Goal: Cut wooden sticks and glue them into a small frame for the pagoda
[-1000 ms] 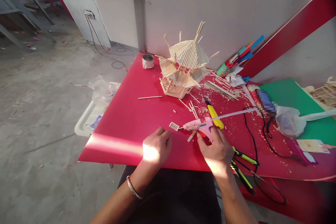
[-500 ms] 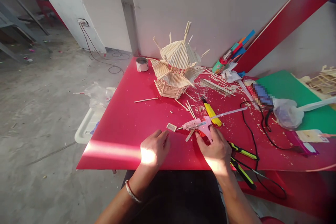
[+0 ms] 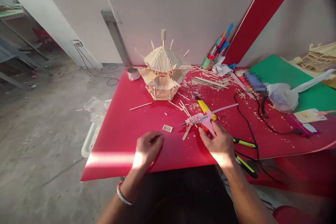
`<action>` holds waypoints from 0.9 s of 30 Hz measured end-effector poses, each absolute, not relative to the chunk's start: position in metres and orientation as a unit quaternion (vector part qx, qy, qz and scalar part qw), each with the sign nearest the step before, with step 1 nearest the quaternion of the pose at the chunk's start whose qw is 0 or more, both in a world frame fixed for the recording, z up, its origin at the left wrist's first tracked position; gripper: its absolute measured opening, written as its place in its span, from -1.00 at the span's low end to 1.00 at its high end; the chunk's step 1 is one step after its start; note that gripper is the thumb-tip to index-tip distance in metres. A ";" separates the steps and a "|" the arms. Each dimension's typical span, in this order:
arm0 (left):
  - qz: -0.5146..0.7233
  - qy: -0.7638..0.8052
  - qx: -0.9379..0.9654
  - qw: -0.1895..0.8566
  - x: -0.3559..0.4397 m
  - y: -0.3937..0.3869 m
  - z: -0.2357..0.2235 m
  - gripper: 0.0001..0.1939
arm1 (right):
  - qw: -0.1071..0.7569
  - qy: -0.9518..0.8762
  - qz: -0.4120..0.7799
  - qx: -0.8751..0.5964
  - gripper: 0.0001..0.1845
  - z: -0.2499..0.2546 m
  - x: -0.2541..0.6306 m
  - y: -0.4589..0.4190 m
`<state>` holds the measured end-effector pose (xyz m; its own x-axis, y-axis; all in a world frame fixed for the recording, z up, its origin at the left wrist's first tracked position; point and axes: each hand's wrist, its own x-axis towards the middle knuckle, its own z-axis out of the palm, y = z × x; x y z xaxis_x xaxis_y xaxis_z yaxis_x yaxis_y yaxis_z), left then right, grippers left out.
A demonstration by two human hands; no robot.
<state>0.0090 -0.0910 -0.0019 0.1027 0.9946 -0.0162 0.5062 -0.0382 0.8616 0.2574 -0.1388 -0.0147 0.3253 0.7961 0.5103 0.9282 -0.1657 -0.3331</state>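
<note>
My right hand (image 3: pixel 219 143) grips the handle of a pink hot glue gun (image 3: pixel 197 119), whose nozzle points left above the red table. A clear glue stick (image 3: pixel 225 107) sticks out of its back. Just left of the nozzle, apart from it, lies a small rectangular wooden frame (image 3: pixel 167 128). My left hand (image 3: pixel 149 147) is curled closed near the frame, with nothing showing in its fingers. A flat wooden strip (image 3: pixel 187 133) lies under the gun. Beyond stands a tiered, pavilion-like model (image 3: pixel 162 73) built of thin wooden sticks.
A yellow cutter (image 3: pixel 206 108) lies behind the gun. Loose sticks (image 3: pixel 210 78) and shavings cover the table's back. A cup (image 3: pixel 133 74) stands left of the model. Pliers with yellow-black handles (image 3: pixel 245 142) and a black cable (image 3: pixel 249 126) lie to the right, near a plastic bag (image 3: pixel 283 97).
The view has shifted. The glue gun's nozzle has moved away from the small frame, and my left hand has drawn back from it slightly. My right hand keeps its grip on the gun.
</note>
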 end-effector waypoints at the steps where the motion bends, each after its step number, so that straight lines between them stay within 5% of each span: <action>1: 0.336 0.585 0.623 0.395 0.006 -0.084 0.002 -0.80 | 0.298 -0.567 -0.101 -0.761 -0.44 -0.013 0.260 -0.139; 14: 0.479 0.591 0.591 0.268 0.009 -0.011 0.014 -0.76 | 0.262 -0.515 -0.018 -0.816 -0.51 -0.012 0.291 -0.141; 27: 0.352 0.669 0.650 0.072 -0.009 -0.005 0.003 -0.77 | 0.141 -0.444 -0.023 -0.885 -0.47 -0.023 0.372 -0.126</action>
